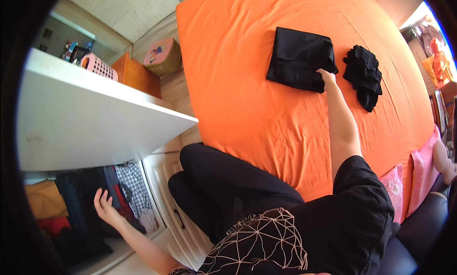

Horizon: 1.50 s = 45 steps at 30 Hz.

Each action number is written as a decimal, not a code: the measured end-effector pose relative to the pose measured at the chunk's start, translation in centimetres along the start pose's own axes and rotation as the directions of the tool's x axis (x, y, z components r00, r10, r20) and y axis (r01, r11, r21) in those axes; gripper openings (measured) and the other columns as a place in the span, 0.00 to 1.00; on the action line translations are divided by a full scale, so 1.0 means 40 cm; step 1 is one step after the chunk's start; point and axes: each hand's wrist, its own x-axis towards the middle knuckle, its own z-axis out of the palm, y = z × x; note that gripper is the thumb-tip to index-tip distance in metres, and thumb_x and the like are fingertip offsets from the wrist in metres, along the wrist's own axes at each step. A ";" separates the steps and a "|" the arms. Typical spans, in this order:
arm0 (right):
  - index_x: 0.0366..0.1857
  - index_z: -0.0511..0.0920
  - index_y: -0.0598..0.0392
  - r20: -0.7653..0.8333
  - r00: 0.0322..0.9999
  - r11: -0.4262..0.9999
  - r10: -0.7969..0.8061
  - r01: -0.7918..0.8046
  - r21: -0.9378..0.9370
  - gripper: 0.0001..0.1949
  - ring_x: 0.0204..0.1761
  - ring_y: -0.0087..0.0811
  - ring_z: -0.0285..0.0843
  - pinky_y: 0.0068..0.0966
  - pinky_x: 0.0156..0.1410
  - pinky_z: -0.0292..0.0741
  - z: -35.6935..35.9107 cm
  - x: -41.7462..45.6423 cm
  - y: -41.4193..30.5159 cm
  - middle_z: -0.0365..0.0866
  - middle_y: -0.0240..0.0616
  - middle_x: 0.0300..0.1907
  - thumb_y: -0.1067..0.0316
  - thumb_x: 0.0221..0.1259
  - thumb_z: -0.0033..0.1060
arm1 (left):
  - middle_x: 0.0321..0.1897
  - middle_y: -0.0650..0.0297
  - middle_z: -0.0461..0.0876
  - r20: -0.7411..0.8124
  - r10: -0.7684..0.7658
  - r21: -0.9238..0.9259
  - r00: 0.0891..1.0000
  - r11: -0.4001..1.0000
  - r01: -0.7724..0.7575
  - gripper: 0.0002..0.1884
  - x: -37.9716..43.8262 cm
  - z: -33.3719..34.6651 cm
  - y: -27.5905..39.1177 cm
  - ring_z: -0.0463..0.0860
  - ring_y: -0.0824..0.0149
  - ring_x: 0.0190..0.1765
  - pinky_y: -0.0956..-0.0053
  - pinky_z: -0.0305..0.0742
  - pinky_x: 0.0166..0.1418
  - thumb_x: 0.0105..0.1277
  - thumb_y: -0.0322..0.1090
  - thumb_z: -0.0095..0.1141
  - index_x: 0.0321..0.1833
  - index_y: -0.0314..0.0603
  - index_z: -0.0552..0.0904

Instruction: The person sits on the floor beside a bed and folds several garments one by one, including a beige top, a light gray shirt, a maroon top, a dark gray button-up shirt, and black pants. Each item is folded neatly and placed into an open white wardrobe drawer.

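Observation:
On the bed's orange sheet (242, 78) lies a folded black cloth item (300, 59), roughly square. My right hand (327, 78) grips its near right corner, thumb on top and the other fingers hidden beneath. Just right of it rests a bunched black garment (364, 73) that I do not touch. Far to the left, my left hand (106, 209) is raised with its fingers apart and nothing in it. It is in front of dark clothes (85, 193) inside a cabinet, close to a black-and-white houndstooth cloth (134, 185).
A white cabinet door (100, 125) stands open between the clothes and the bed. Beyond it are a pink basket (101, 66), an orange-brown wooden piece (137, 75) and a pink-topped box (162, 57). Pink pillows (423, 171) lie at the right; another person's legs (425, 225) show there.

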 end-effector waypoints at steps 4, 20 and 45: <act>0.54 0.77 0.69 0.175 0.983 0.978 -0.061 0.024 0.206 0.27 0.45 0.40 0.84 0.36 0.50 0.81 -0.032 -0.153 0.110 0.84 0.45 0.48 0.68 0.48 0.74 | 0.56 0.56 0.83 0.168 0.014 -0.055 0.986 0.998 -0.005 0.13 -0.101 0.130 0.015 0.84 0.64 0.54 0.73 0.77 0.55 0.75 0.29 0.50 0.57 0.34 0.82; 0.64 0.73 0.67 0.016 0.661 0.366 -0.750 0.435 -0.823 0.41 0.53 0.54 0.82 0.45 0.59 0.79 -0.306 -0.604 0.357 0.81 0.61 0.53 0.39 0.56 0.66 | 0.77 0.53 0.63 0.841 0.521 -0.359 0.145 0.738 -0.572 0.26 -0.861 0.944 0.080 0.66 0.45 0.74 0.51 0.69 0.68 0.64 0.31 0.56 0.67 0.54 0.76; 0.64 0.69 0.58 0.097 0.903 0.754 -0.418 0.405 -0.517 0.36 0.55 0.44 0.80 0.43 0.65 0.76 -0.364 -0.633 0.360 0.79 0.46 0.57 0.51 0.54 0.77 | 0.62 0.47 0.69 0.774 0.470 -0.423 0.424 0.882 -0.206 0.30 -0.876 0.952 0.101 0.73 0.47 0.64 0.58 0.73 0.68 0.60 0.28 0.66 0.66 0.47 0.73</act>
